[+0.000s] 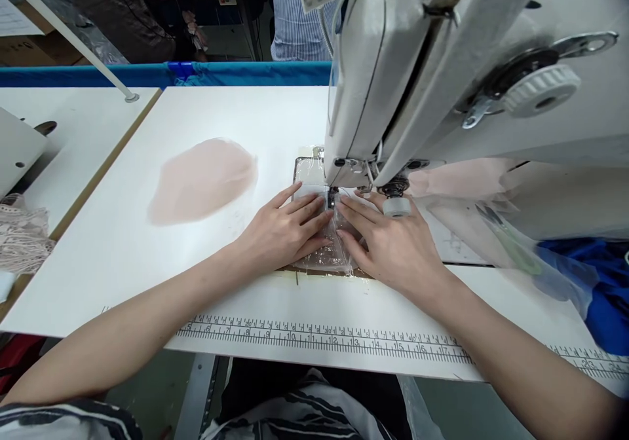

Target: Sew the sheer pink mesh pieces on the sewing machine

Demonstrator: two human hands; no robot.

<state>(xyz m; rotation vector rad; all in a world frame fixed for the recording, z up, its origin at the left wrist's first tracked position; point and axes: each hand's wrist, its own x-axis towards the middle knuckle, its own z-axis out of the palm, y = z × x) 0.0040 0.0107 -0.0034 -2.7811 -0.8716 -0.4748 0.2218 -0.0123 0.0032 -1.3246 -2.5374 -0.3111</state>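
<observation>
The sewing machine [378, 67] looms over the work, its head blocking part of the tabletop behind. Beneath its needle lies thin, see-through material [339, 253], with the left hand [292, 230] and right hand [393, 243] laid flat on either side, fingers spread, gripping nothing (a round knob [397, 206] hides some right fingertips from me). Left of the machine sits a pink piece [204, 181]; to its right, a sheer heap covers green-handled scissors [515, 247], near blue cloth [609, 296]. Beyond the machine is someone in a striped shirt [301, 24].
</observation>
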